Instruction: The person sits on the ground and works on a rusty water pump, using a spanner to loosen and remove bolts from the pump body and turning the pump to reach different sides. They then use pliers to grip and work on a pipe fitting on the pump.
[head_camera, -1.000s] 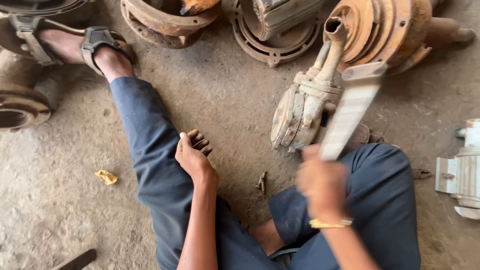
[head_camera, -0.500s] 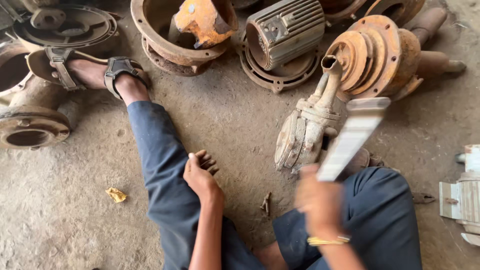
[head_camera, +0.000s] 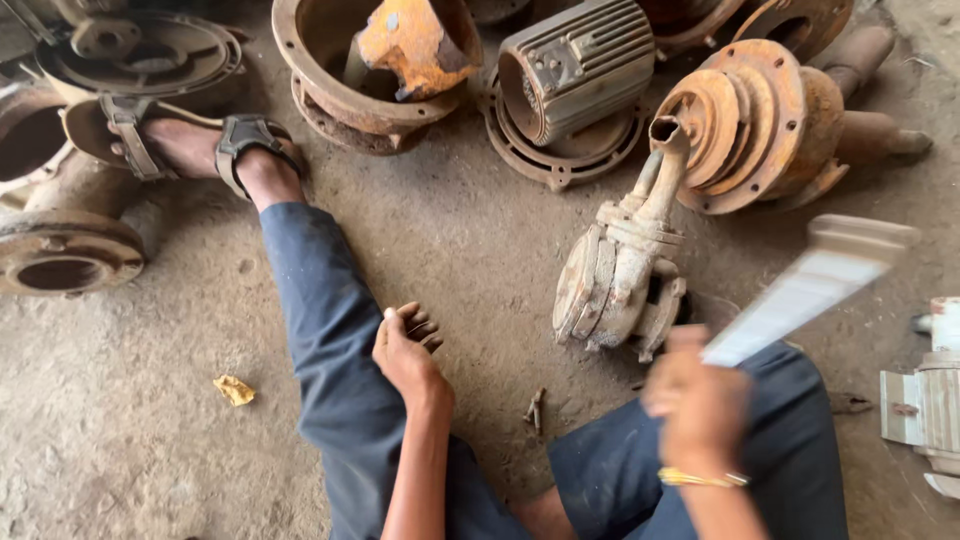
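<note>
While blurred, right hand (head_camera: 700, 405) fingers grip pale flat metal bar (head_camera: 810, 290) rising toward right frame; left hand (head_camera: 405, 350) fingers curled loosely, holding nothing, on blue trouser leg (head_camera: 320, 320).

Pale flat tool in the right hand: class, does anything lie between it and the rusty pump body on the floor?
Nothing visible does. The pale flat tool, blurred, sits in the right hand, beside the rusty pump body; only open air separates them.

— What sort of place is this?
— A repair workshop: rusty round cast-iron pump casings (head_camera: 745, 120), a grey ribbed electric motor housing (head_camera: 580, 65) and a corroded pump body (head_camera: 620, 280) lie on a dusty bare concrete floor (head_camera: 120, 440).
</note>
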